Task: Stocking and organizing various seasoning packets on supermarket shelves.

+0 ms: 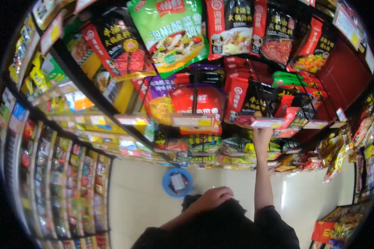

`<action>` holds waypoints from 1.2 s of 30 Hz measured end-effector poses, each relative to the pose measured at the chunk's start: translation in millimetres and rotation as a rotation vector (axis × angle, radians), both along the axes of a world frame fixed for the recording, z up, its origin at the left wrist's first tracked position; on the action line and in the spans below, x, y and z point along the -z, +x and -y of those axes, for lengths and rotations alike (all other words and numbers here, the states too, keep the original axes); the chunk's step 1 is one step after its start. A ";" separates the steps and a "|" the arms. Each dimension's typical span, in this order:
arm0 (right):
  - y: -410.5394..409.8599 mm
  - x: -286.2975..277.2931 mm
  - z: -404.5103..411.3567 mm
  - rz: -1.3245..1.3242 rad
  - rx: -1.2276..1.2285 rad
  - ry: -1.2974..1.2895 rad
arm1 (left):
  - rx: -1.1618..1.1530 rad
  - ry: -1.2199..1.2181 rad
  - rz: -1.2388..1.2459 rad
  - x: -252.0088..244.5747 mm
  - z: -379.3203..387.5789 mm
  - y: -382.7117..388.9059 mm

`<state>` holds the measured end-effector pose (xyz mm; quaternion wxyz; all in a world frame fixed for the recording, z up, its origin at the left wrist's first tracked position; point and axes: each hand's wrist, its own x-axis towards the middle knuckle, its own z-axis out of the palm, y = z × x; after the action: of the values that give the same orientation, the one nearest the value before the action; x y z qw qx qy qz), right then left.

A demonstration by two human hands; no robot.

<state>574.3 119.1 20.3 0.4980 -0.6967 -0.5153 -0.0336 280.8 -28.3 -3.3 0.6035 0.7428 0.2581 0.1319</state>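
My right hand (262,134) reaches up to a price-tag strip (268,123) on the front of a wire shelf; its fingers are mostly hidden by the strip. Just above it lies a black-and-red packet of hotpot seasoning (251,102). To the left of that packet stands a red seasoning packet (198,99). My left hand (218,195) is held near my body in front of my dark clothing, fingers bent, with no object visible in it. On the upper rack hang a large green seasoning packet (176,37) and several black-and-red packets (117,43).
A round blue bin (177,183) with dark and white items inside stands on the pale tiled floor (137,199). Racks of small packets (71,177) rise at the left. Snack bags (336,155) hang at the right, and a red sign (323,232) is at lower right.
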 end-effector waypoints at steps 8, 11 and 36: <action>-27.5 -33.1 69.8 -0.555 -0.278 0.092 | -0.339 0.031 0.070 -1.4 -17.3 -19.2; -25.4 -44.5 123.3 -0.838 -0.403 -0.049 | -0.761 -0.163 0.235 -5.0 -34.6 -34.4; -179.6 -231.0 122.2 -0.004 -0.865 0.013 | -0.991 -0.425 0.804 -48.7 -30.1 -127.9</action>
<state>394.7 -3.2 251.3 0.4714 -0.4133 -0.7588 0.1763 152.9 1.8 45.5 0.6539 0.2948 0.3441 0.6058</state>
